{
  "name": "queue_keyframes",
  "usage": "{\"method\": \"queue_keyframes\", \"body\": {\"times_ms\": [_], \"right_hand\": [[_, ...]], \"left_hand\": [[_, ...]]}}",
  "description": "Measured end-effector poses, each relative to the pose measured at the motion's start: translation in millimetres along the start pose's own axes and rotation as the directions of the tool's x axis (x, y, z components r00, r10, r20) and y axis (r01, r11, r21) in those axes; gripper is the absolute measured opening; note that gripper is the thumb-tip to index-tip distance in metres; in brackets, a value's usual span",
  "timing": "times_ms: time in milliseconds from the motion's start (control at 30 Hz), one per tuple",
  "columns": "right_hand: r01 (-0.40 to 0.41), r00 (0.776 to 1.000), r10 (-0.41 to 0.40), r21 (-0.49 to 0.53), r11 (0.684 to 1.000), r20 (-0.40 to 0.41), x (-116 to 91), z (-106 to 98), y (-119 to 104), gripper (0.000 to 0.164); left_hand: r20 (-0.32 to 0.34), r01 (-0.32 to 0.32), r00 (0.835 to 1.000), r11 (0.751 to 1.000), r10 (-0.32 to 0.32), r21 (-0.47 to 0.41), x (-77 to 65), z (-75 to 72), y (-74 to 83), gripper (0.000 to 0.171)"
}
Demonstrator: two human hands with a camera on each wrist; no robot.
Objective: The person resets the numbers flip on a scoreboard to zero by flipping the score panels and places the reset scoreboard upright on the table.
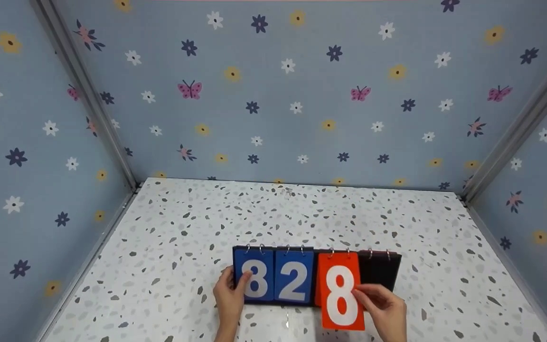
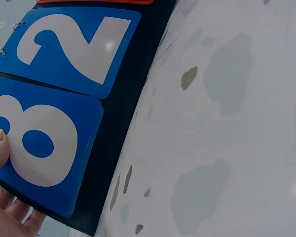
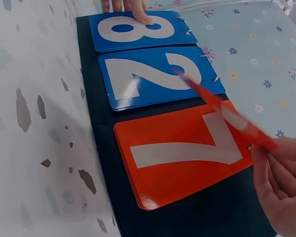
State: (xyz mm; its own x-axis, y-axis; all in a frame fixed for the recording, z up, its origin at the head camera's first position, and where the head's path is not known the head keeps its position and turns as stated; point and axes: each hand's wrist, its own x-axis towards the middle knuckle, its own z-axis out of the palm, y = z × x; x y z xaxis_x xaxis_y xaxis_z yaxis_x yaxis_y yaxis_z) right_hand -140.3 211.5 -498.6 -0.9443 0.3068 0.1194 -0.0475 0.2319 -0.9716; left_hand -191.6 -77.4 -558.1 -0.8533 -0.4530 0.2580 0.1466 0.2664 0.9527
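A black flip scoreboard stands on the table, its number cards hung from metal rings along the top. My left hand grips the board's left end, thumb on the blue 8 card and the other fingers behind. Beside it hangs the blue 2 card. My right hand pinches the right edge of a red 8 card, lifted out toward me. Seen nearly edge-on in the right wrist view, that card stands away from a red 7 card lying under it.
White speckled tabletop spreads around the board. A blue wall patterned with flowers and butterflies closes the back, with similar panels on both sides. At the board's right end, rings hang over a bare black section.
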Motion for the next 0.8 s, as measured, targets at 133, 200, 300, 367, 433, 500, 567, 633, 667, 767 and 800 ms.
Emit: {"method": "queue_keyframes", "body": {"times_ms": [133, 200, 300, 367, 433, 500, 567, 633, 667, 767, 800], "right_hand": [[0.05, 0.996, -0.054, 0.059, 0.997, 0.073, 0.5, -4.1, -1.6, 0.014], [0.093, 0.988, -0.101, 0.073, 0.993, 0.119, 1.2, -6.4, -3.3, 0.014], [0.156, 0.969, -0.176, 0.118, 0.981, 0.176, 2.7, -10.1, -6.8, 0.015], [0.187, 0.958, -0.214, 0.151, 0.971, 0.191, 4.3, -11.4, -9.6, 0.016], [0.221, 0.951, -0.252, 0.178, 0.959, 0.178, 6.9, -12.0, -11.8, 0.017], [0.252, 0.951, -0.277, 0.176, 0.952, 0.134, 10.2, -11.2, -14.3, 0.019], [0.297, 0.945, -0.316, 0.185, 0.937, 0.081, 14.1, -9.9, -16.5, 0.019], [0.368, 0.924, -0.38, 0.196, 0.909, 0.028, 18.3, -8.2, -20.1, 0.019], [0.412, 0.906, -0.423, 0.211, 0.886, 0.009, 20.4, -7.3, -22.9, 0.02], [0.548, 0.824, -0.566, 0.275, 0.79, -0.02, 26.9, -5.8, -33.8, 0.022], [0.577, 0.802, -0.597, 0.289, 0.764, -0.023, 29.1, -5.4, -38.3, 0.022]], "left_hand": [[0.004, 0.011, 1.0, 1.0, -0.011, -0.003, 0.1, -0.2, -0.4, 0.03], [0.005, 0.016, 1.0, 1.0, -0.016, -0.009, 0.1, -0.3, -0.2, 0.029], [0.005, 0.017, 1.0, 1.0, -0.017, -0.012, 0.2, -0.5, -0.2, 0.029], [0.002, 0.017, 1.0, 1.0, -0.017, -0.007, 0.2, -0.4, -0.2, 0.029], [-0.002, 0.017, 1.0, 1.0, -0.017, -0.003, 0.1, -0.2, -0.4, 0.029], [-0.002, 0.021, 1.0, 1.0, -0.021, -0.001, 0.1, 0.0, -0.2, 0.03], [0.001, 0.028, 1.0, 1.0, -0.028, -0.005, 0.0, 0.1, 0.2, 0.031], [0.008, 0.035, 0.999, 0.999, -0.035, -0.013, -0.2, 0.0, 0.7, 0.031], [0.011, 0.039, 0.999, 0.999, -0.039, -0.016, -0.2, -0.1, 0.7, 0.031], [0.015, 0.04, 0.999, 0.999, -0.039, -0.023, 0.2, -0.3, 0.4, 0.03], [0.015, 0.038, 0.999, 0.999, -0.038, -0.019, 0.4, -0.4, 0.1, 0.03]]}}
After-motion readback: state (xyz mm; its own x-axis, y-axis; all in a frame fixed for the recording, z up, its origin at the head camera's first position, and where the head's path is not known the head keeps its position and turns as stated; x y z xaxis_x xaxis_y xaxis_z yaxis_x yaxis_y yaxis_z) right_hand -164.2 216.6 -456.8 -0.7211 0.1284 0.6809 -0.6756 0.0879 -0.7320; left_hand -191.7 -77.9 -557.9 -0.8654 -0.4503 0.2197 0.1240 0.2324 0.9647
